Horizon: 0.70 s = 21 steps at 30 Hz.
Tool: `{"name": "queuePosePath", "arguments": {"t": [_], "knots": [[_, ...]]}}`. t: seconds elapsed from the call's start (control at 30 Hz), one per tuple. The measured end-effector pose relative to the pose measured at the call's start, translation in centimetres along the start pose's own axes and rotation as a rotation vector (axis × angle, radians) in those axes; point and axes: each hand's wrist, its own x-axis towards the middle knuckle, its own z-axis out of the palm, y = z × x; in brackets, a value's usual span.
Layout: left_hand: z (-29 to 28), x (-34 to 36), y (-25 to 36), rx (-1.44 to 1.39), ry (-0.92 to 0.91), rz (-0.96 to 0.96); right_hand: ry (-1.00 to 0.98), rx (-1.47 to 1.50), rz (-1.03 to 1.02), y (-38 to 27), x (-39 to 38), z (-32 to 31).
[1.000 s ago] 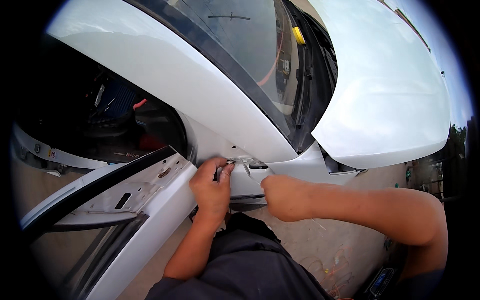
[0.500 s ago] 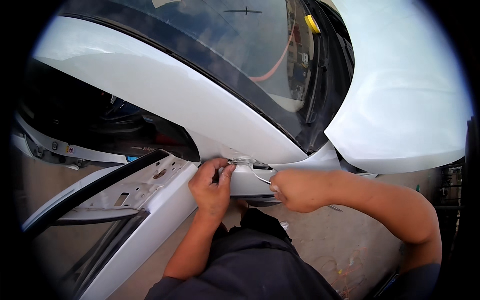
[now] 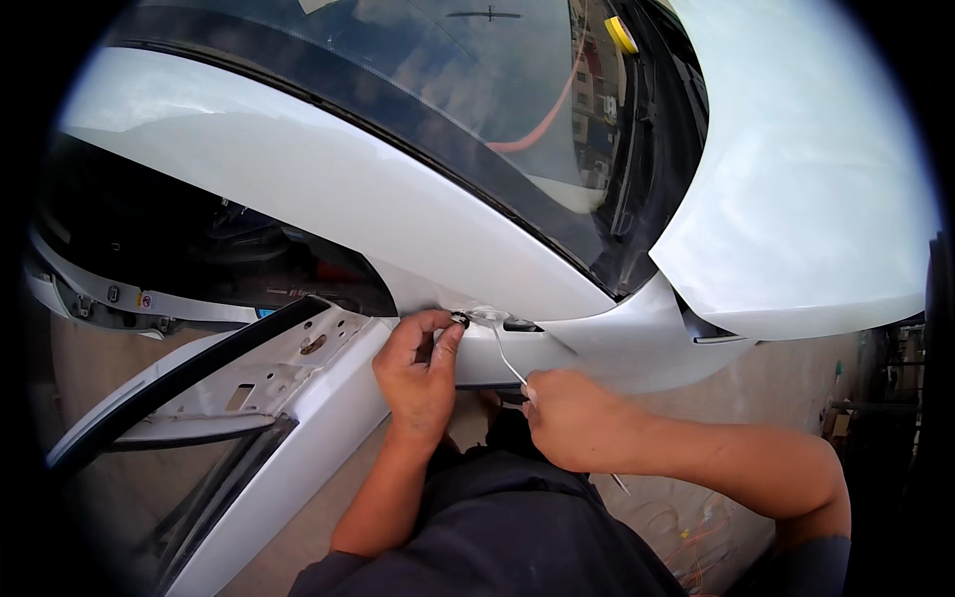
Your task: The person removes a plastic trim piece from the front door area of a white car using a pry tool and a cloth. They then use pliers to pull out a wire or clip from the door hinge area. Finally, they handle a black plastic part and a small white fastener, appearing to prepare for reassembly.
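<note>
My left hand (image 3: 413,368) is closed, thumb and fingertips pinching a small dark piece (image 3: 459,319) at the base of the car's windshield pillar. My right hand (image 3: 577,423) is closed around a thin, bent metal rod (image 3: 509,361). The rod's curved end reaches up to a dented, rough spot (image 3: 477,311) on the white body, just right of my left fingertips. Whether its tip is hooked into the metal is too small to tell. A dark slot (image 3: 522,325) lies beside it, above the white fender (image 3: 617,343). The rod's other end shows below my right wrist.
An open white car door (image 3: 328,398) stands at the left, close to my left forearm. The raised white hood (image 3: 796,199) fills the right. A yellow roll (image 3: 621,35) rests by the windshield (image 3: 477,90). Orange cords (image 3: 696,542) lie on the floor.
My right hand has moved down toward me and slightly left, swinging the rod steeper. My left hand has stayed nearly in place, and the dark piece in its fingertips shows more plainly.
</note>
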Motion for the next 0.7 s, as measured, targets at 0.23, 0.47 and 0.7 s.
{"name": "queuePosePath", "arguments": {"t": [0.23,0.47,0.7], "knots": [[0.3,-0.1,1.0,-0.159,0.02,-0.113,-0.006,-0.079,-0.009,-0.8,0.2,-0.7],[0.3,0.1,0.4,-0.172,-0.008,-0.121,0.052,-0.074,-0.016,-0.7,0.7,1.2],[0.5,-0.1,0.3,-0.125,-0.003,-0.096,0.024,-0.054,-0.081,1.6,1.9,0.9]]}}
